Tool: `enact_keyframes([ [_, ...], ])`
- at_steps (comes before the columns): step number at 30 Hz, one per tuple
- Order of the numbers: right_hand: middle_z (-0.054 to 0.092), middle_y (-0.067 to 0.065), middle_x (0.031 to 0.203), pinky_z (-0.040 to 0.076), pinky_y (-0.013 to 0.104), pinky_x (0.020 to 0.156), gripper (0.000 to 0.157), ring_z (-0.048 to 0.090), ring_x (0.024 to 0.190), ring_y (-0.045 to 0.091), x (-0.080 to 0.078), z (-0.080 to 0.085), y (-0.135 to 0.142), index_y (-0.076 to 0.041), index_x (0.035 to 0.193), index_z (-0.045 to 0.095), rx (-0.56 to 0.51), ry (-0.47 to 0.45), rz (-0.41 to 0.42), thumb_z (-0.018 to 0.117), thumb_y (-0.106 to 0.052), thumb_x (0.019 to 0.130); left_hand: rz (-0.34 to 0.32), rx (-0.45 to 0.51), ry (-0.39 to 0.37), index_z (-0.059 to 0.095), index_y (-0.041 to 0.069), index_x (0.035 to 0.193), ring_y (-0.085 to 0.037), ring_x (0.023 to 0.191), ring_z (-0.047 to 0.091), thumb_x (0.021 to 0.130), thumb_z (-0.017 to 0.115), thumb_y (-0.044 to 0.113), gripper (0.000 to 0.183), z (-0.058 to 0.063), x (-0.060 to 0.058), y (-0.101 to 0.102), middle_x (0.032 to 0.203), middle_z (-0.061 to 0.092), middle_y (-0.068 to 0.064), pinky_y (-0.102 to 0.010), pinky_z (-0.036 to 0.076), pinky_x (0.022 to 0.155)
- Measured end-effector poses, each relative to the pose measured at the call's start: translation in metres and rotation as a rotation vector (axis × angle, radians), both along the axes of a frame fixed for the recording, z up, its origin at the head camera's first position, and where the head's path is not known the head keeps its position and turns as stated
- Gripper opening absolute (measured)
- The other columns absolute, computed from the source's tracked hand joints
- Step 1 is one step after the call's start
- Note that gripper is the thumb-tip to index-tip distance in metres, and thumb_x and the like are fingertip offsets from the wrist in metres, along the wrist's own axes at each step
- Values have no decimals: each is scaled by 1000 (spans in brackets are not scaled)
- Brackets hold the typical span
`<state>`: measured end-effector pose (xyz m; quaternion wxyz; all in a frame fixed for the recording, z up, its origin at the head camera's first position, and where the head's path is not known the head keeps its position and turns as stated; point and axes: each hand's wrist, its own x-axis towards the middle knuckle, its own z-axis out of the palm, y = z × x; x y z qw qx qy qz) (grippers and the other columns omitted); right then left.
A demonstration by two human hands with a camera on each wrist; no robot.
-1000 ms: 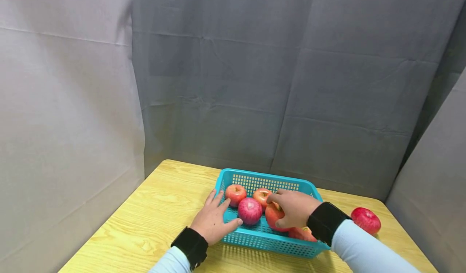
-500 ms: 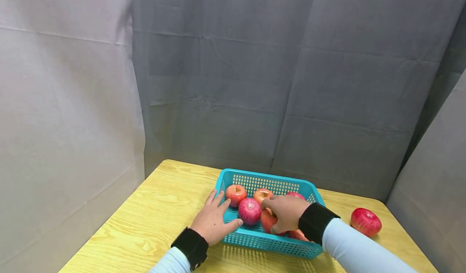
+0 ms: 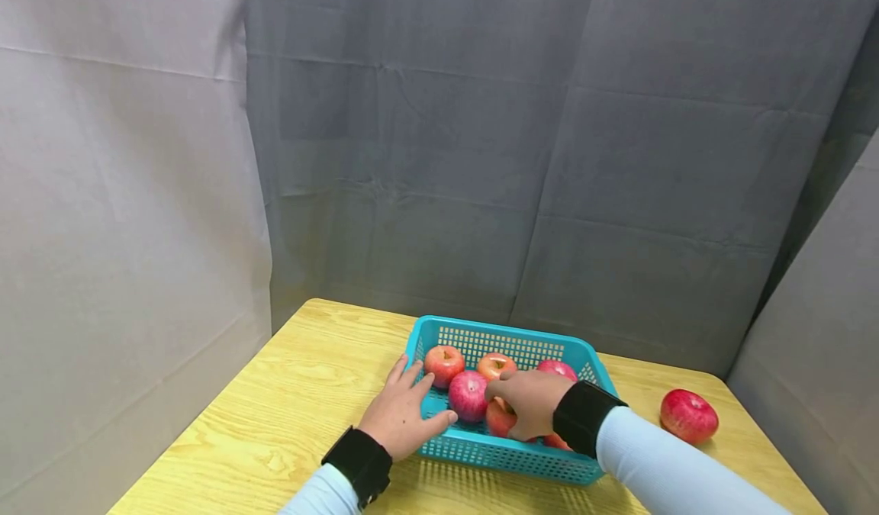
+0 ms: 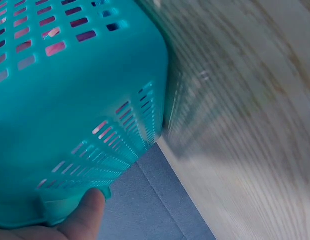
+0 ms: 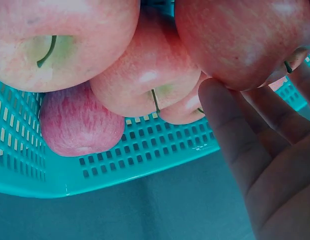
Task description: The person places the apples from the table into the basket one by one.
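A blue-green perforated plastic basket (image 3: 508, 461) holds several red apples. My left hand (image 3: 405, 416) rests at its left end with the fingers spread; in the left wrist view a finger (image 4: 87, 212) touches the rim. Inside the basket, my right hand (image 3: 532, 400) grips a red apple (image 3: 500, 418), thumb on the near side and fingers on the far side. That held apple (image 5: 245, 40) fills the upper right of the right wrist view. Directly left of it sits a darker pink-red apple (image 3: 468, 395). Another apple (image 3: 555, 440) is partly hidden beneath my right wrist.
Two more apples, a left one (image 3: 444, 365) and a middle one (image 3: 497, 365), lie toward the basket's back, with a pinkish one (image 3: 558, 368) at back right. A single red apple (image 3: 689, 416) lies outside on the wooden table (image 3: 275, 423). Grey cloth (image 3: 426, 156) hangs behind.
My right hand has moved left and slightly nearer with the apple in its grip. The pinkish apple at the basket's back right has come into view. My left hand stays put.
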<state>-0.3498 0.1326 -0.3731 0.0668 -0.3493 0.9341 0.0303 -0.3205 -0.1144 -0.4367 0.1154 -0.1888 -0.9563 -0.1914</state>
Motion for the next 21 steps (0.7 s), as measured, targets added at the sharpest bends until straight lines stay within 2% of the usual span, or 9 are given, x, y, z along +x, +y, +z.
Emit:
enact_keyframes([
  [10,54,-12,82,53,32,60,44,50,69,8,-2,-9,0,-30,105,60,-4,11,37,85,-33,68,2,4,9,47,9,139,-32,137,11,83,37,77,89,-1,0,0,147,36,-14,-52,41,99],
  [21,54,-12,79,52,32,60,41,49,67,9,-2,-16,-3,-30,106,62,-10,47,42,80,-43,72,2,0,5,46,10,140,-32,137,10,83,36,78,90,0,1,0,148,34,-14,-52,39,100],
])
